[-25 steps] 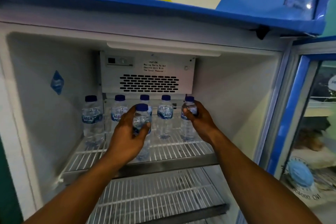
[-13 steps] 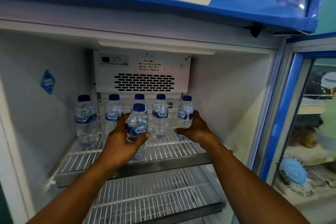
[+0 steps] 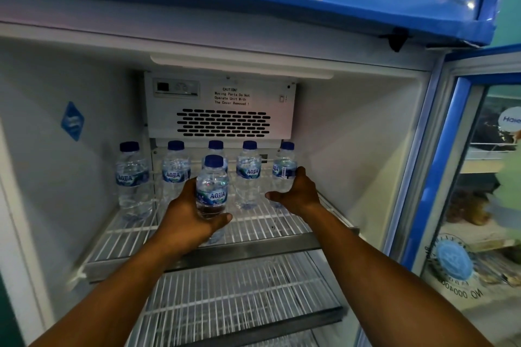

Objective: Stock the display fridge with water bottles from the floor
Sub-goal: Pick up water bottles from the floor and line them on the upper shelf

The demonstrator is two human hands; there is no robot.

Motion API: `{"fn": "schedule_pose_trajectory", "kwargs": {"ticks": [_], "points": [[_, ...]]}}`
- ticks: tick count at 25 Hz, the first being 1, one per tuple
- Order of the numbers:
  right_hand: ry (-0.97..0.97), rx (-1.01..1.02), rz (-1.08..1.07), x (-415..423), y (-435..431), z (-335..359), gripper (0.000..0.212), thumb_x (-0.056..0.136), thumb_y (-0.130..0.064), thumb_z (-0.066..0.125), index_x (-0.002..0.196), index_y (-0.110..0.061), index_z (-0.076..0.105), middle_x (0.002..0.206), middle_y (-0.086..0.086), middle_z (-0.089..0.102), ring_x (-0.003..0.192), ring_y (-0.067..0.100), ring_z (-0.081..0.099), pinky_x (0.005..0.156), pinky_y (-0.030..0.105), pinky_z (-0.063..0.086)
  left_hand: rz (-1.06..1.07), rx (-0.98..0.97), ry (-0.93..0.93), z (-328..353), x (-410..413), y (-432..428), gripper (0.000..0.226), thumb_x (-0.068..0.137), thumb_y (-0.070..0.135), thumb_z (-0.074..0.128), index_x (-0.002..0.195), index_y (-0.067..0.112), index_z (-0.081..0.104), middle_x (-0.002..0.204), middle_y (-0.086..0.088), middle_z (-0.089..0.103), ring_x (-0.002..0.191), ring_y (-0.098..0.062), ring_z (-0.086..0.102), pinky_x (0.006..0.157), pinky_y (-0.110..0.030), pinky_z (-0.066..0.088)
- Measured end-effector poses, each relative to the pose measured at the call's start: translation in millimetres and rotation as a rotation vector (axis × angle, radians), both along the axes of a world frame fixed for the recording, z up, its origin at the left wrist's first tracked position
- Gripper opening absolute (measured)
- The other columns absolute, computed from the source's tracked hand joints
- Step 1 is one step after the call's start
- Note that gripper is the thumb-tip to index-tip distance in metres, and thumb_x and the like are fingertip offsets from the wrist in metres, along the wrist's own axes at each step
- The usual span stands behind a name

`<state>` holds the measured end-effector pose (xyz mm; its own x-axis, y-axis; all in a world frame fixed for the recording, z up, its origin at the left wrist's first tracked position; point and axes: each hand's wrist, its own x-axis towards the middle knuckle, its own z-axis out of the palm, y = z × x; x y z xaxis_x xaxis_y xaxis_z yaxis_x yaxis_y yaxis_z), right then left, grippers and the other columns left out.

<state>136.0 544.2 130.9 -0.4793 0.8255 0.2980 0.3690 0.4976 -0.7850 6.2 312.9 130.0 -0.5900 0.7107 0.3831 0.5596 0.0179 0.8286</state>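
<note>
Head | left hand [image 3: 191, 220] grips bottle [image 3: 212, 186], shelf [image 3: 253, 249] front | right hand [image 3: 298, 194] cups end bottle [image 3: 284, 169]

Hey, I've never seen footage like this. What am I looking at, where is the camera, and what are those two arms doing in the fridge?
There is no machine here. A person wears a wide-angle camera on their head, so you see their own arms reaching forward. They face an open display fridge, its glass door swung to the right. A row of five Aqua bottles stands at the back of the top wire shelf. The left hand grips a sixth bottle upright in front of that row. The right hand is cupped round the rightmost bottle. A second wire shelf lies below.
</note>
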Motion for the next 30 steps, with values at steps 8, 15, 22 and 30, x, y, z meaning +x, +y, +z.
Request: {"fn": "schedule_pose_trajectory", "kwargs": {"ticks": [8, 15, 22, 30], "points": [[0.030, -0.071, 0.043, 3.1, 0.9, -6.4, 0.084, 0.069, -0.025, 0.088, 0.137, -0.019, 0.038, 0.133, 0.004, 0.057, 0.118, 0.025, 0.058, 0.097, 0.037, 0.050, -0.001, -0.010, -0.027, -3.2, -5.1, 0.9, 0.080, 0.065, 0.028, 0.088, 0.129, 0.034, 0.041, 0.116, 0.012, 0.061, 0.102, -0.010, 0.062, 0.088, -0.026, 0.047], [0.039, -0.046, 0.054, 4.5, -0.4, -6.7, 0.079, 0.070, -0.023, 0.088, 0.136, -0.018, 0.043, 0.130, 0.005, 0.061, 0.116, 0.024, 0.061, 0.098, 0.035, 0.050, 0.003, -0.006, -0.025, -3.9, -5.0, 1.5, 0.076, 0.064, 0.029, 0.089, 0.124, 0.037, 0.042, 0.113, 0.014, 0.062, 0.100, -0.006, 0.062, 0.086, -0.023, 0.046], [-0.007, -0.021, 0.061, -4.1, 5.9, -14.1, 0.069, 0.069, -0.024, 0.087, 0.128, -0.016, 0.052, 0.125, 0.004, 0.065, 0.110, 0.023, 0.064, 0.097, 0.042, 0.053, 0.002, -0.030, -0.025, -2.8, -4.2, 2.0, 0.078, 0.064, 0.029, 0.089, 0.126, 0.036, 0.042, 0.115, 0.014, 0.059, 0.102, -0.008, 0.059, 0.089, -0.025, 0.044], [-0.048, -0.031, 0.066, -5.7, 10.0, -16.5, 0.061, 0.077, -0.022, 0.081, 0.130, -0.013, 0.052, 0.127, 0.006, 0.063, 0.112, 0.024, 0.062, 0.090, 0.028, 0.048, 0.005, -0.086, -0.025, -1.1, -3.7, 1.4, 0.089, 0.057, 0.026, 0.092, 0.130, 0.030, 0.041, 0.121, 0.007, 0.060, 0.108, -0.015, 0.060, 0.095, -0.031, 0.046]]}}
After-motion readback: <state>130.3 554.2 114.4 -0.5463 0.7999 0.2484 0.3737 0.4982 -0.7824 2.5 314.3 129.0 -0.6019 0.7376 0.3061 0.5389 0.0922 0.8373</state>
